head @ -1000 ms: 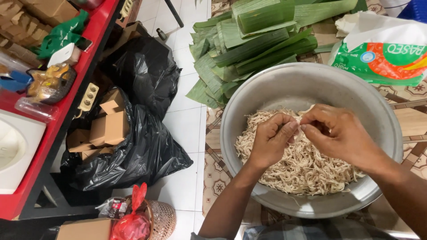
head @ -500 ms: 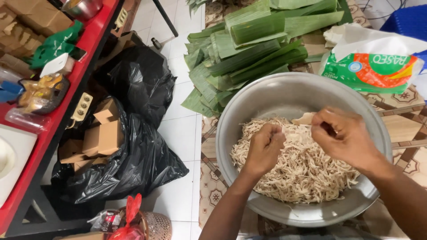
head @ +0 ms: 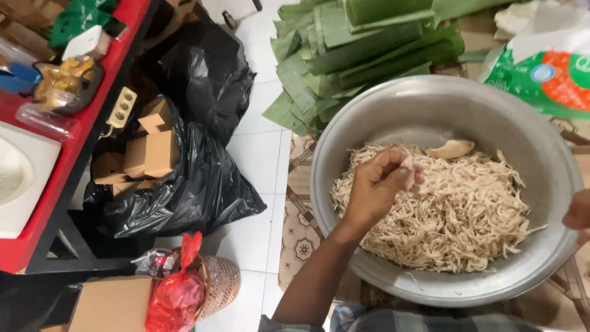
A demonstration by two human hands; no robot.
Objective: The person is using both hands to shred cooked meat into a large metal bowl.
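The left hand (head: 376, 187) pinches a pale meat piece (head: 407, 172) over the shredded meat (head: 455, 212) filling the metal bowl (head: 393, 123). The right hand (head: 579, 212), cut off at the bowl's right rim, hides its fingers. Banana leaves (head: 356, 46) lie beyond the far rim.

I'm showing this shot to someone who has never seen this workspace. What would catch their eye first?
Probably the big metal bowl at right, heaped with pale shredded strands, where the left hand pinches a small piece above the pile. Behind it lies a stack of green banana leaves. To the left, on the white tiled floor, black rubbish bags bulge with brown cardboard boxes beside a red table.
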